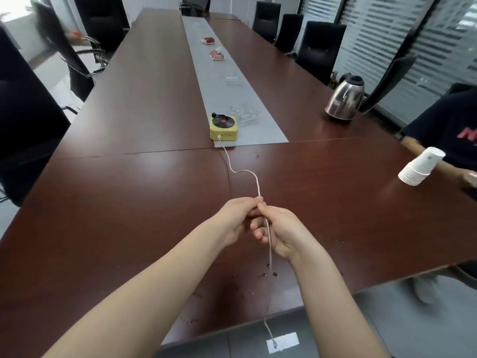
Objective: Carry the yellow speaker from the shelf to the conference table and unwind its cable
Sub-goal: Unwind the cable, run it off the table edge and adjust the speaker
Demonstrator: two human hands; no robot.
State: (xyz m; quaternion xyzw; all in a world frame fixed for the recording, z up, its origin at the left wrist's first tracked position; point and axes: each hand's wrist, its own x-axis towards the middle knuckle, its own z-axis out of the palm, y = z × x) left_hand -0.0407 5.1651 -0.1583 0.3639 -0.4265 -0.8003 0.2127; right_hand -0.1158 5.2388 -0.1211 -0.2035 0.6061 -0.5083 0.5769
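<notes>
The yellow speaker (224,128), shaped like a small record player with a black disc on top, stands on the near end of the grey runner on the conference table (129,192). Its pale cable (242,172) is plugged into the speaker's near side and snakes loosely toward me. My left hand (238,215) and my right hand (277,229) meet above the table and both pinch the cable at the same spot. Below my hands the cable hangs down past the table's near edge, and its free end dangles over the floor.
Two glass ashtrays (245,112) and two red tissue boxes (216,56) sit along the runner. A steel kettle (344,100) stands at the right. A stack of paper cups (419,167) lies by another person's arm (438,164). Black chairs (320,50) line both sides.
</notes>
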